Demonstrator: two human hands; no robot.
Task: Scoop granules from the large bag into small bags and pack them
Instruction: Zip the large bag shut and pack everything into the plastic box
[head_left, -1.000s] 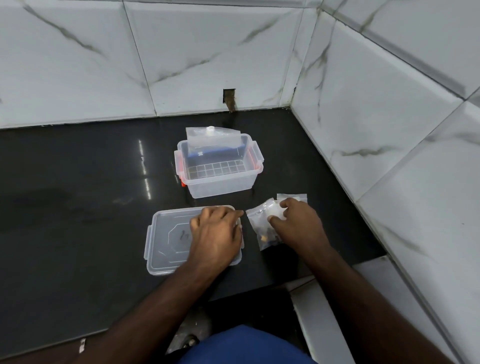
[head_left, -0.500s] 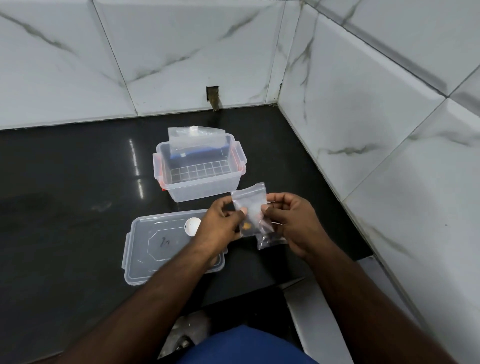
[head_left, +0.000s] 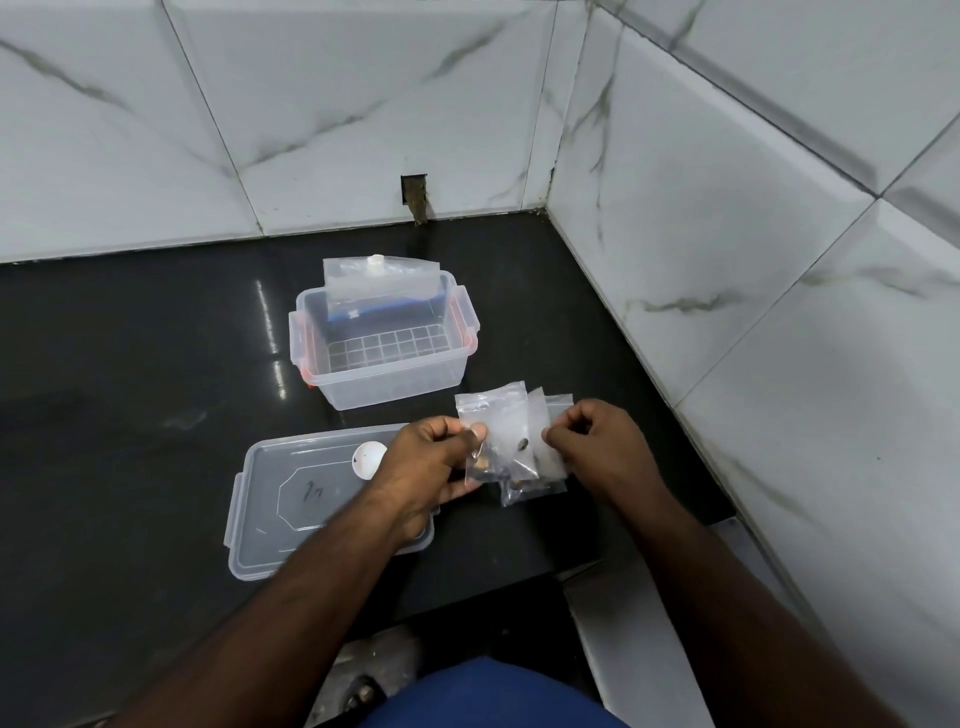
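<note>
The left hand (head_left: 426, 467) pinches one small bag (head_left: 493, 426) at its left edge, between thumb and fingers, and holds it upright above the black counter (head_left: 130, 415). A few brown and dark granules (head_left: 485, 464) lie in the lower part of this clear bag. The right hand (head_left: 597, 447) has its fingers curled and pinches the other small bags (head_left: 545, 441) at their right side; these overlap behind the first bag, and how many they are I cannot tell. Under the left wrist, a clear lid (head_left: 291, 499) lies flat on the counter with a small white scoop (head_left: 369, 459) on it. Behind the hands stands an open clear box (head_left: 384, 348), and a large bag (head_left: 379, 286) leans upright against its back wall.
</note>
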